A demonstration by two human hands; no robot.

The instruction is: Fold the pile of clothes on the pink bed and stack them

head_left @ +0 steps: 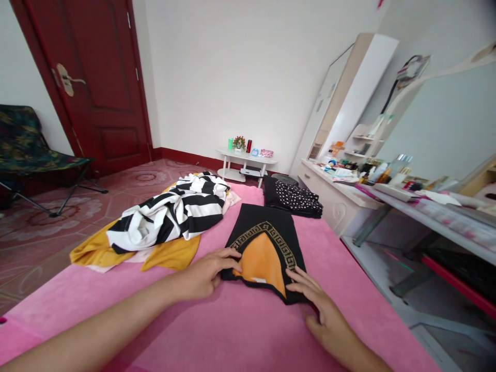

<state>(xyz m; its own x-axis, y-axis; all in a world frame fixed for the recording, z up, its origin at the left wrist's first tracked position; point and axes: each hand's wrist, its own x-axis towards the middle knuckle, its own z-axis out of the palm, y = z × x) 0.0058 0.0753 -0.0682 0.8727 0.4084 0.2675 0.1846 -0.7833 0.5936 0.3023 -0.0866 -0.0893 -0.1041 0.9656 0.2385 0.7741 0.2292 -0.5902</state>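
A folded black garment with a gold key-pattern band and an orange V-shaped neck area lies flat on the pink bed cover. My left hand touches its near left edge, fingers stretched over the cloth. At the near right corner, the fingers of my right hand lie spread on the black fabric, the thumb apart from them. Left of the garment is a loose heap with a black-and-white striped garment on top of mustard-yellow cloth. Behind it sits a folded black garment with white spots.
A dressing table cluttered with bottles stands to the right, beside a grey-legged desk. A small white table stands by the far wall. On the left are a camouflage folding chair and a dark red door.
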